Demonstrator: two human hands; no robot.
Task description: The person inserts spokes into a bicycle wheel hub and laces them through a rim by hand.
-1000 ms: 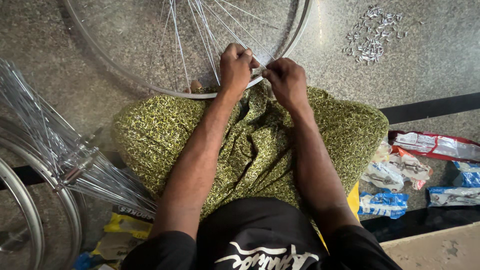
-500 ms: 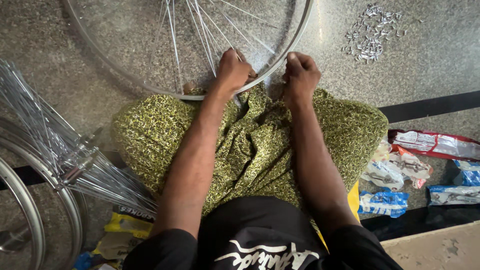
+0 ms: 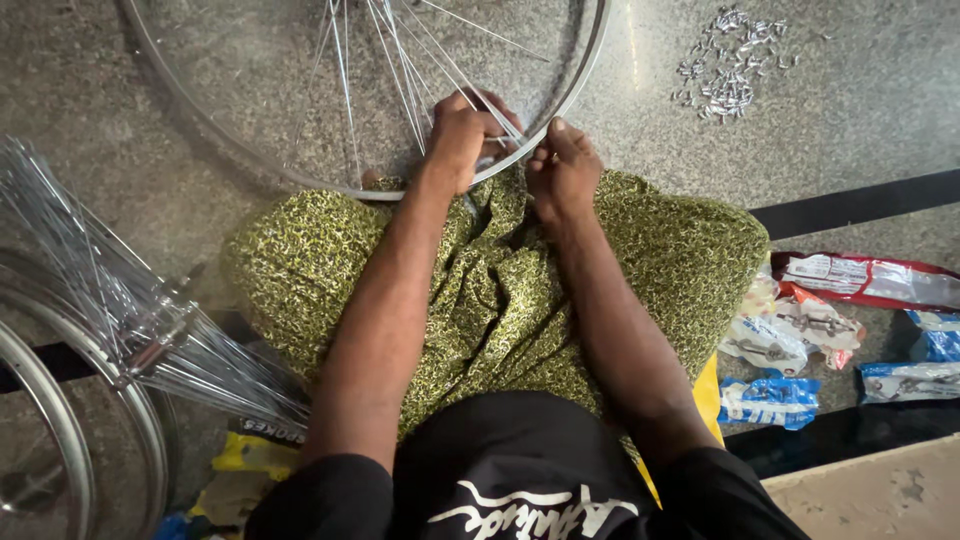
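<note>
Even, moderately bright daylight from the upper right. Pale vertical glare streak on the polished stone floor [image 3: 640,60] beside the wheel rim [image 3: 590,60]. Soft shadow under the rim and around the green patterned cloth [image 3: 500,300]. Sharp focus across the centre; spoke bundle [image 3: 120,310] at left streaked with highlights, slightly smeared. Mild wide-angle bending toward the edges. Black shirt [image 3: 520,470] underexposed, nearly detail-free.

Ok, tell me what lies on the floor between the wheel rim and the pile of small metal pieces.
Nothing: in the head view, bare speckled floor separates the wheel rim from the metal pieces.
</note>
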